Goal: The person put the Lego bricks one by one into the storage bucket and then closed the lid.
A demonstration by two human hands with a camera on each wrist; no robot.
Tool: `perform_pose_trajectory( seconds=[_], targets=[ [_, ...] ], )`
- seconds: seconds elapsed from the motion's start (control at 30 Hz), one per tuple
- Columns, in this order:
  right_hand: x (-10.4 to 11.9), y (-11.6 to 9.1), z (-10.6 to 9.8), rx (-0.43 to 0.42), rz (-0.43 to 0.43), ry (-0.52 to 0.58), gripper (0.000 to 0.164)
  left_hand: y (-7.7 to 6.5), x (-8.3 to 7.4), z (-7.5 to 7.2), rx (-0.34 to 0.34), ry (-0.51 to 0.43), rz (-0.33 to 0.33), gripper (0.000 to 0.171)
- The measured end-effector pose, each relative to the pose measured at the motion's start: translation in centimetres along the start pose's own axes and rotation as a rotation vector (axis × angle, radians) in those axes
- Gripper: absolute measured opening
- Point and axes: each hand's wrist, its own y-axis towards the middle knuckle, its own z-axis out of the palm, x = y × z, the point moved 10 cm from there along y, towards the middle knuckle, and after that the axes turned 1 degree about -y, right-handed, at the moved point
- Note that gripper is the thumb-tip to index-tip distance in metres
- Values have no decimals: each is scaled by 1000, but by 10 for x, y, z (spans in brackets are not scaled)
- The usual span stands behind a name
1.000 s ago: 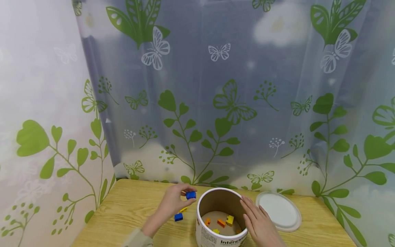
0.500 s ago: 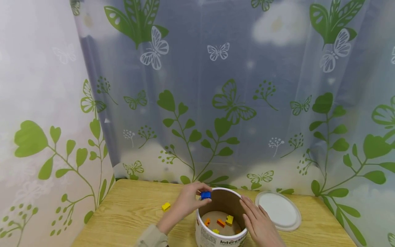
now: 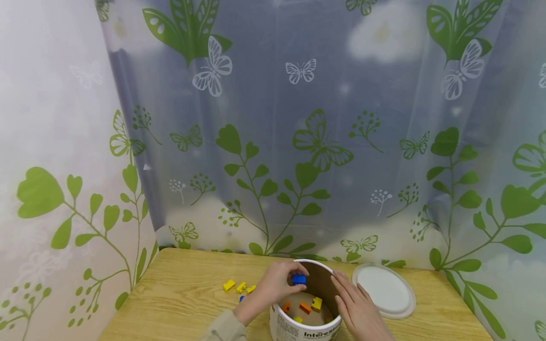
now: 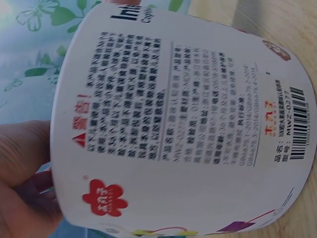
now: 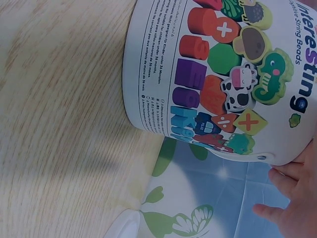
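Note:
My left hand pinches a blue toy brick between thumb and fingers, over the opening of a round white bucket. Inside the bucket lie an orange brick, a yellow brick and other small pieces. On the right side of the rim rests my right hand, its fingers straight and close together. The left wrist view shows the bucket's printed wall, with part of the left hand at the rim; the brick is hidden there. In the right wrist view, the right fingers touch the rim.
Left of the bucket, several yellow bricks lie on the wooden table. A blue brick there is mostly covered by the left forearm. A white lid lies flat on the right. A patterned curtain hangs behind the table.
My left hand has moved right with the blue brick, from beside the bucket to over its opening. Yellow bricks on the table have come into view behind the arm. The right hand has stayed put.

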Motion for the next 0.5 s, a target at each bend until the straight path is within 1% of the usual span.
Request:
perform_pose_trajectory(
  seconds=[0.17, 0.27, 0.5],
  targets=[
    [2, 0, -2, -12, -11, -8, 46, -1, 1, 13, 73, -27, -42, 22],
    [2, 0, -3, -27, -23, -17, 46, -1, 3, 17, 99, -34, -62, 21],
    [3, 0, -3, -32, -24, -15, 45, -1, 4, 19, 102, 0, -64, 21]
  ],
)
